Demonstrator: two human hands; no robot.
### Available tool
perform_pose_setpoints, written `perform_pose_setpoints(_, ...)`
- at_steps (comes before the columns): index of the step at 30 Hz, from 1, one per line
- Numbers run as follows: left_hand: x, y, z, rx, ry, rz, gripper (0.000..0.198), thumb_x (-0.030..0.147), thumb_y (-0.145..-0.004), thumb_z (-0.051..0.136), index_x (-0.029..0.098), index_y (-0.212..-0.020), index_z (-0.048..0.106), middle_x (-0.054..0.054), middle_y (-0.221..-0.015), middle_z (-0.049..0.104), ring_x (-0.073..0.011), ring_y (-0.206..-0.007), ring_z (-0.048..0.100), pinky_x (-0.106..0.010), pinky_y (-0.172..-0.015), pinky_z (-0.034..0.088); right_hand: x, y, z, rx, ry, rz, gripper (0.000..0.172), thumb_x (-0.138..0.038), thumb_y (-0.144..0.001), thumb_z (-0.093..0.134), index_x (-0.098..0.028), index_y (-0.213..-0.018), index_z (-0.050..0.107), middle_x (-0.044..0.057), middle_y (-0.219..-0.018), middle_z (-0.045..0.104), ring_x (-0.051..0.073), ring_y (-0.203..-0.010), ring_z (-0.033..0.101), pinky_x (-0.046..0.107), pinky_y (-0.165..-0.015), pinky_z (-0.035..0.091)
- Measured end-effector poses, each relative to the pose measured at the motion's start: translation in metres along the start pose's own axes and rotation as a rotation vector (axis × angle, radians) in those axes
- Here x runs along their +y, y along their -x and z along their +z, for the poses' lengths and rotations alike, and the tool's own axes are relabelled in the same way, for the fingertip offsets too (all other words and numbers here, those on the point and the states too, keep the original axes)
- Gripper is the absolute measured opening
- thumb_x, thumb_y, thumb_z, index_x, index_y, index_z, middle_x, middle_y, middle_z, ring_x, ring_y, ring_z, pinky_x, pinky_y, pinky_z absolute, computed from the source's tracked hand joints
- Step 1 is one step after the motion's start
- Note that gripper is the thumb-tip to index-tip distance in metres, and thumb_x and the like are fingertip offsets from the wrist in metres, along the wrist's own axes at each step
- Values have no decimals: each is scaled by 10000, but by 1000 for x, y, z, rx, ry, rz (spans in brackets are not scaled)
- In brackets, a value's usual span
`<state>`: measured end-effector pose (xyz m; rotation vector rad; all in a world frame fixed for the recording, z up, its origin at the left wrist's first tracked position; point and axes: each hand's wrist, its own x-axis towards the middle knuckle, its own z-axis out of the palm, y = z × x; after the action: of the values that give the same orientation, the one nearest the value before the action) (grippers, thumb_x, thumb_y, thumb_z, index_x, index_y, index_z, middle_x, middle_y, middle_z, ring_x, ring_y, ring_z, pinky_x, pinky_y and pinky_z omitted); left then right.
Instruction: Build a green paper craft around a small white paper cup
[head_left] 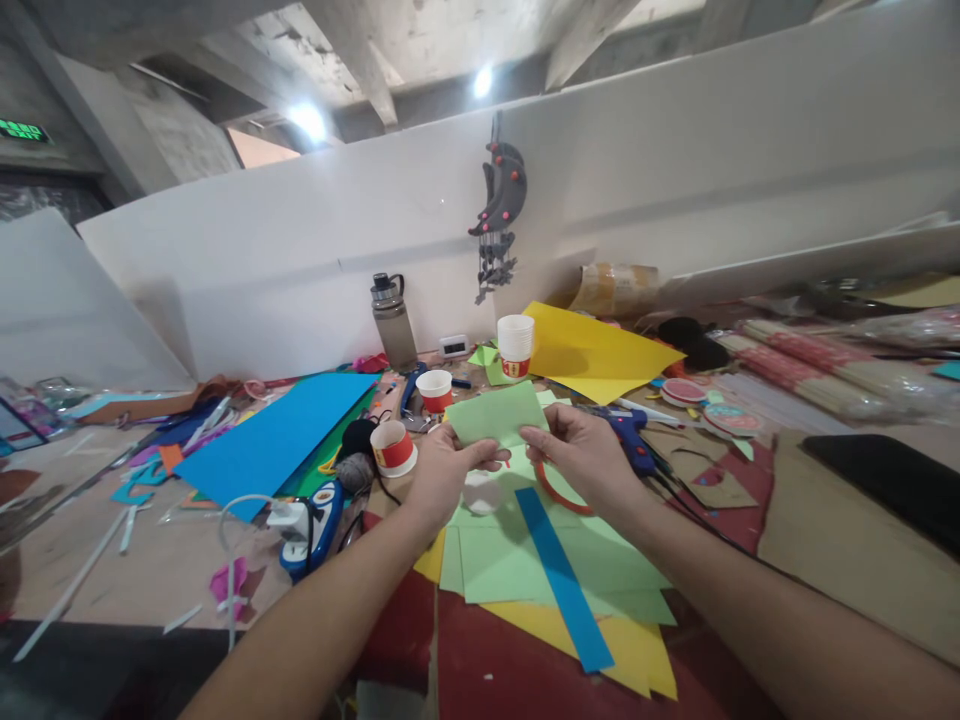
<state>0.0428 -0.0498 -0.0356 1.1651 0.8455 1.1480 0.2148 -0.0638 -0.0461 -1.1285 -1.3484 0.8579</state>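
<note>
Between my two hands a small piece of light green paper (499, 412) is held up over the table. My left hand (454, 462) pinches its lower left part, thumb in front. At its right end my right hand (574, 445) grips it between thumb and fingers. Below lie several light green sheets (502, 565) with a blue paper strip (562, 580) across them. A white round piece (482, 493) rests on the sheets near my left hand. Under my right hand shows part of an orange-red ring (559, 492). Yellow sheets (637, 645) stick out beneath the green ones.
Paper cups (394, 448) stand to the left, with a cup stack (515, 345) behind. A blue sheet (281, 430) and a power strip (313, 530) lie left. To the right are a blue glue gun (634, 440), cardboard (840, 540) and a black flat object (892, 480). A bottle (393, 325) stands behind.
</note>
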Motion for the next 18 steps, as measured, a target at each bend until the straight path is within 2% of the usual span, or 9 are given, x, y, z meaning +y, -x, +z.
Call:
perform_pose_setpoints(5,3,3,4,-37,55,-74,367,288,-620,795,112,-914,665,-111,-848,720,-187,-699,684,-280,-654,524,-5,1,2,6,-27,28,278,-442,-743,675,-189,-701,569,-4,-559,622,157,-537,597,271,-549,460)
perform_pose_setpoints(10,6,5,3,15,-127,39,313,283,-632,778,127,-885,682,-82,-748,718,-182,-626,661,-270,-591,497,-10,2,6,-105,3,37,248,-384,-733,675,-182,-875,646,35,-752,699,177,-637,630,288,-602,490)
perform_pose_setpoints(13,7,5,3,17,-189,35,284,281,-622,783,134,-842,681,-70,-698,711,-194,-613,662,-275,-582,495,-9,2,6,-111,90,66,210,-358,-717,680,-172,-812,658,31,-697,694,175,-600,618,276,-569,475)
perform_pose_setpoints(18,3,4,5,-47,-89,5,354,276,-629,781,126,-926,663,-90,-810,719,-188,-680,671,-252,-587,486,-10,3,7,-91,29,71,193,-344,-725,672,-167,-796,650,37,-679,694,168,-559,612,272,-534,476)
